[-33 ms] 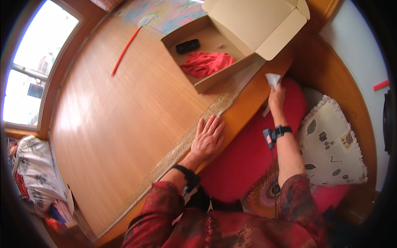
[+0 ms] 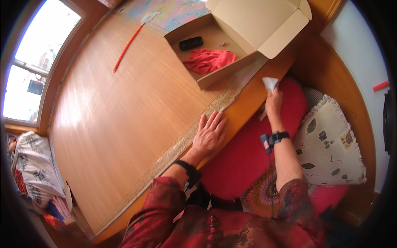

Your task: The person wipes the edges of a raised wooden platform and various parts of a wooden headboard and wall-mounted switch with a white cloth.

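My left hand (image 2: 209,133) lies flat, fingers spread, on the patterned border (image 2: 186,142) along the edge of the wood-coloured mat. A small pale bit (image 2: 222,110) sits by its fingertips. My right hand (image 2: 273,102) is closed around a crumpled white tissue or thin cloth (image 2: 270,84), whose wedge-shaped end sticks out beyond the fingers. It is held over the wooden edge (image 2: 248,105), beside the red seat cushion (image 2: 240,165). Whether the tissue touches the wood I cannot tell. Each wrist wears a black band with a small device.
An open cardboard box (image 2: 225,76) at the far side holds a red cloth (image 2: 211,61), a black object (image 2: 190,43) and a small pink item. A red-handled fly swatter (image 2: 126,49) lies on the mat. At right leans a leaf-patterned pillow (image 2: 331,144); bedding (image 2: 35,169) lies at left.
My right hand with the white tissue has shifted slightly left and nearer to me. My left hand stays flat on the border. The whole view has moved a little.
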`<state>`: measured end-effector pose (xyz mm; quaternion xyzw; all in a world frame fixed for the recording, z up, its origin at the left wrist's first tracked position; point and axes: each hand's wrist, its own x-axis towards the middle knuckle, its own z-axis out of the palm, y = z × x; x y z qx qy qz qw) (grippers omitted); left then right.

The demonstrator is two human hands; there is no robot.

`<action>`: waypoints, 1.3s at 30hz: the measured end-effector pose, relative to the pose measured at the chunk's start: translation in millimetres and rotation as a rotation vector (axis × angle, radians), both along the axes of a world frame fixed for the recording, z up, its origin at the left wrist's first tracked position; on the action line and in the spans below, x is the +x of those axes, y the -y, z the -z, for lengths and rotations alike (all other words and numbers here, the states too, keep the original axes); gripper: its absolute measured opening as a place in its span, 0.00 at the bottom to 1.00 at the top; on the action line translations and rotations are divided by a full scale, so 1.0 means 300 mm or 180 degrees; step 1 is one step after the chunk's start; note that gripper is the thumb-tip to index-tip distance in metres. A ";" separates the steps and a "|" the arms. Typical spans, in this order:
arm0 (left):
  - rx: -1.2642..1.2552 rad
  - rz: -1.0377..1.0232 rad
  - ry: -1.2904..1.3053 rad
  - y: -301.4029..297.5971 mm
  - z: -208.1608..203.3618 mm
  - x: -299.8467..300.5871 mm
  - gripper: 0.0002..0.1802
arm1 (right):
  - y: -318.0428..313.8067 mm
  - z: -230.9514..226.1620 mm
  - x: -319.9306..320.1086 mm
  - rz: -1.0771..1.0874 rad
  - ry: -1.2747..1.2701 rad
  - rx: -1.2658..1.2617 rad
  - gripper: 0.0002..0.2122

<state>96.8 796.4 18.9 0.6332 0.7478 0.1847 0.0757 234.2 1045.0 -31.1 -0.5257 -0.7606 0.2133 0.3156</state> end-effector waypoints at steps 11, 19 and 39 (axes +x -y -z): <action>0.0622 0.0068 0.1202 0.201 0.009 0.052 0.27 | 0.763 -0.143 0.111 -0.0497 -0.1252 -0.2602 0.14; 0.0571 -0.1562 -0.0003 0.966 0.003 -0.253 0.21 | 0.867 -0.266 0.137 -0.0409 -0.2920 -0.3100 0.18; 0.0049 -0.3003 -0.0508 1.187 0.139 -0.401 0.21 | 1.031 -0.243 -0.128 -0.0515 -0.2427 -0.2523 0.17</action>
